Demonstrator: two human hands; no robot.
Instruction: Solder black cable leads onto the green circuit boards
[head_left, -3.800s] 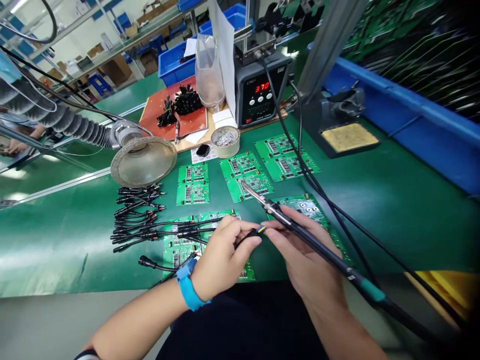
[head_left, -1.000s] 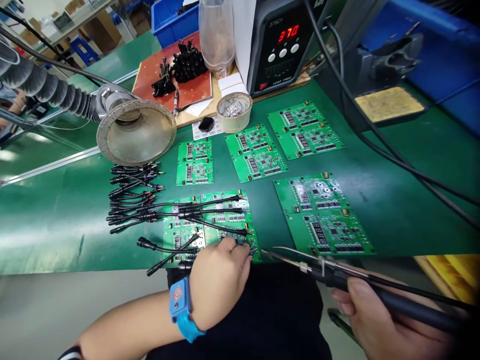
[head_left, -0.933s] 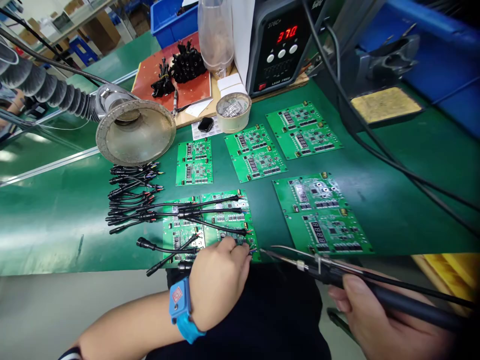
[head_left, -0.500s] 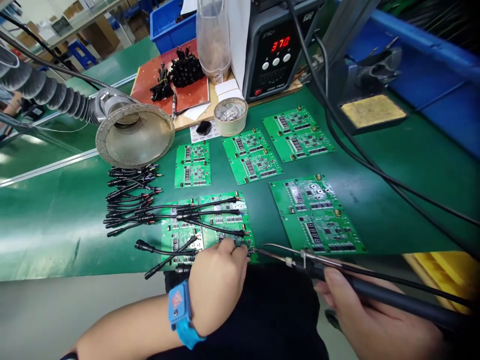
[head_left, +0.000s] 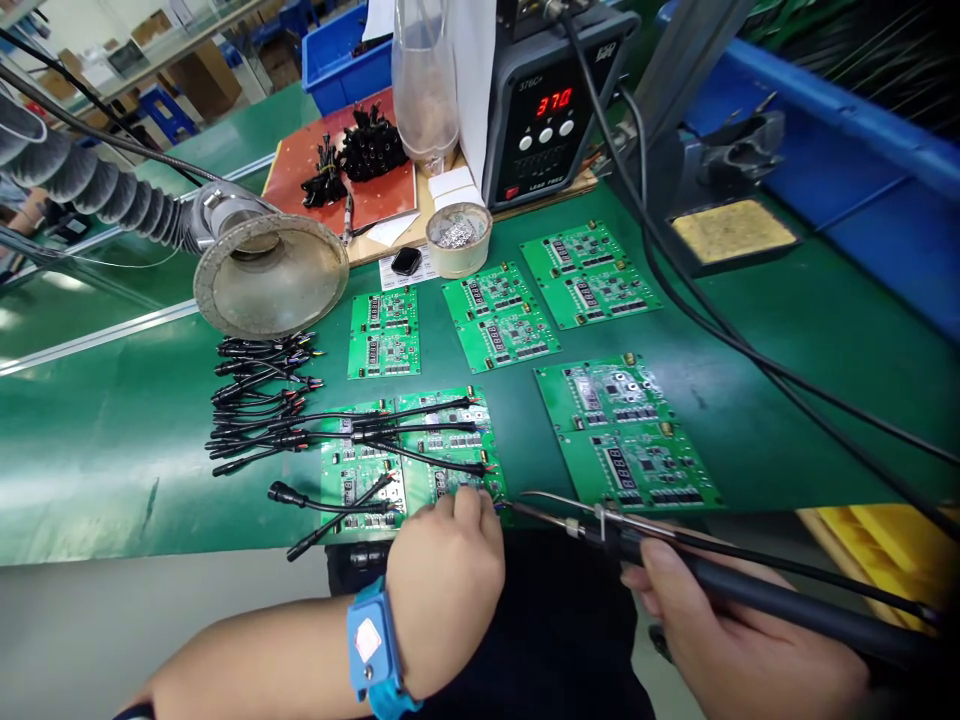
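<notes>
My right hand point(head_left: 720, 610) is wrapped round the black handle of a soldering iron point(head_left: 675, 570) with a thin metal feed tube along it. The iron's tip points left, at the front edge of a green circuit board point(head_left: 420, 470). My left hand point(head_left: 450, 570) is closed at that edge, back upward, fingertips close to the tip. A black cable point(head_left: 367, 555) comes out from under this hand, and small wire ends show by the fingers; the grip itself is mostly hidden. Several other black cables point(head_left: 420, 430) lie across the boards, with their wire ends to the right.
More circuit boards point(head_left: 626, 435) lie on the green table point(head_left: 262, 520). A soldering station point(head_left: 551, 120) reading 370 stands behind, near a tub of metal bits point(head_left: 459, 250). A fume hood point(head_left: 270, 280) hangs left, over bundled cables point(head_left: 262, 370). A yellow sponge point(head_left: 731, 232) sits right.
My left hand has rolled slightly and its wrist has shifted right and down. The iron's tip stays near the left fingertips. The whole view has moved a little.
</notes>
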